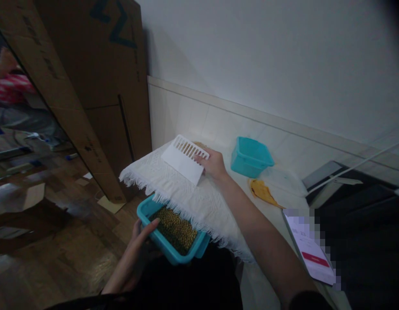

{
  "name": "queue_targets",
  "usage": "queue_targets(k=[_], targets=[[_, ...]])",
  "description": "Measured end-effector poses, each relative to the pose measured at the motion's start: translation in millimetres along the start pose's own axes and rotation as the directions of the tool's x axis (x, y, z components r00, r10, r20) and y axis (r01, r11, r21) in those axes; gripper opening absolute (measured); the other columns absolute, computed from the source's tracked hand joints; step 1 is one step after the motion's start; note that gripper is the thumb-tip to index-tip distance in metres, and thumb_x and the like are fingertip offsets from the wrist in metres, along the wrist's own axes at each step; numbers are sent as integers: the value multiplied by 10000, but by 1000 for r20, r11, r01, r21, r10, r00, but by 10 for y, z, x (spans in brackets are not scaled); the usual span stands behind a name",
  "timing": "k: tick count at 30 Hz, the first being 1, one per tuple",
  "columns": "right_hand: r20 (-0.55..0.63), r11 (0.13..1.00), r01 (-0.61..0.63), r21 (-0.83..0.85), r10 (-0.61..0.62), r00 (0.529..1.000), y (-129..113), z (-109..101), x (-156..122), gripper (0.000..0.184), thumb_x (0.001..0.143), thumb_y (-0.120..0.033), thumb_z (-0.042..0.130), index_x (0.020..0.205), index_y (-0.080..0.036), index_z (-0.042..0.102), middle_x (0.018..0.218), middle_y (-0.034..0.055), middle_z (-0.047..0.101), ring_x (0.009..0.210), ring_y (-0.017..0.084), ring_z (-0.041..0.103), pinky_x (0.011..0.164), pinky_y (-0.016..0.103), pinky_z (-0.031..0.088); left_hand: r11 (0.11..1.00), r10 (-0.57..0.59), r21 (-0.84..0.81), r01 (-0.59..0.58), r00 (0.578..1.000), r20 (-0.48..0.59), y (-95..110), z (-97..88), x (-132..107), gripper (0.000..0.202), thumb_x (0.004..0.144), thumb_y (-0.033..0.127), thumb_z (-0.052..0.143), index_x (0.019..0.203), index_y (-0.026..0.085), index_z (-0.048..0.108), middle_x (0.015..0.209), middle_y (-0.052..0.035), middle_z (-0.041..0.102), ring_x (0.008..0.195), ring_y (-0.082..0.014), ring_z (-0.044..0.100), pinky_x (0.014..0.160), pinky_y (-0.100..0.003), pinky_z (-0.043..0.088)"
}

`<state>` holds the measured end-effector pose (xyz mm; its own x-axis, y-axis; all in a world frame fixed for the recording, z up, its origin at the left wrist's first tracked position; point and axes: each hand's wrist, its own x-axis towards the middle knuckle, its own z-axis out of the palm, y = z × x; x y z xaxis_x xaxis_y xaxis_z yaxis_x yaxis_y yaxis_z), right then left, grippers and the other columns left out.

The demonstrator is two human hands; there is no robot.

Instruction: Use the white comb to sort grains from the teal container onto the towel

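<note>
My left hand (140, 234) grips the near left side of a teal plastic tub (176, 257), its thumb over the rim and its fingers partly hidden below. Small round yellowish beans (181, 224) and a darker green mass (165, 234) lie in the tub. A fringed white cloth (186, 196) on the table overhangs the tub's far side. Above this cloth, my right hand (214, 164) is closed on the right end of a flat white slotted scoop (184, 168), with a row of slots along its far edge. Something tan, mostly hidden, shows behind the scoop.
A second teal tub (251, 157) stands by the wall, near a yellow-orange piece (264, 191) and a clear lid-like sheet (283, 181). A phone (310, 249) lies at the right. Tall cardboard boxes (99, 77) rise at the left, with another person's hand (5, 62) beyond.
</note>
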<state>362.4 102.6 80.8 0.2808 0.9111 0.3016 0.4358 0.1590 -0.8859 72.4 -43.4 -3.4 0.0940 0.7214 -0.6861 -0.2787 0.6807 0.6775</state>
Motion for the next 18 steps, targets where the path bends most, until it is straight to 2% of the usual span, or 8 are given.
queue_targets(k=[2,5,9,14,16,18], targets=[[11,999,-28,-43,28,1000,12,166,84,128,786,-294,868,861,-193,844,787,35,825,742,230,749,749,339,616,1000,-6,3,6,1000,-8,0,4,8,1019,810,467,972,1642,391,389,1274,-157,730,975,-368,835,853,-560,694],[-37,991,-92,-94,89,995,54,204,169,149,770,-235,843,909,-188,867,801,30,835,758,229,765,784,353,631,1000,11,-3,-11,1000,-18,-13,11,12,1014,821,467,959,1650,391,380,1303,-167,722,973,-371,834,843,-575,697],[-120,978,-166,-126,151,981,129,-46,163,227,754,-224,823,970,-182,881,842,25,856,788,230,794,733,316,613,1000,21,-11,-21,999,-34,-11,17,-14,1026,829,458,953,1672,390,373,1329,-150,729,957,-337,832,840,-553,706],[-193,965,-208,-162,176,965,182,-452,69,180,728,-242,824,885,-159,855,755,41,826,711,230,769,647,294,573,1000,-16,-3,16,1000,-13,40,13,-60,989,854,458,934,1668,404,375,1295,-149,734,961,-337,831,837,-529,707],[-192,972,-178,-153,147,970,178,-513,40,166,725,-253,833,865,-165,849,744,43,819,693,228,759,631,291,567,1000,-10,0,10,1000,-3,49,13,-64,974,844,460,941,1649,396,397,1294,-151,725,992,-346,829,845,-521,707],[-184,982,-134,-132,108,977,166,-461,28,176,739,-276,842,880,-172,851,752,46,820,696,233,761,636,301,581,1000,2,-3,-2,1000,-4,42,16,-59,968,848,457,936,1644,383,389,1279,-149,728,996,-349,829,848,-523,707]])
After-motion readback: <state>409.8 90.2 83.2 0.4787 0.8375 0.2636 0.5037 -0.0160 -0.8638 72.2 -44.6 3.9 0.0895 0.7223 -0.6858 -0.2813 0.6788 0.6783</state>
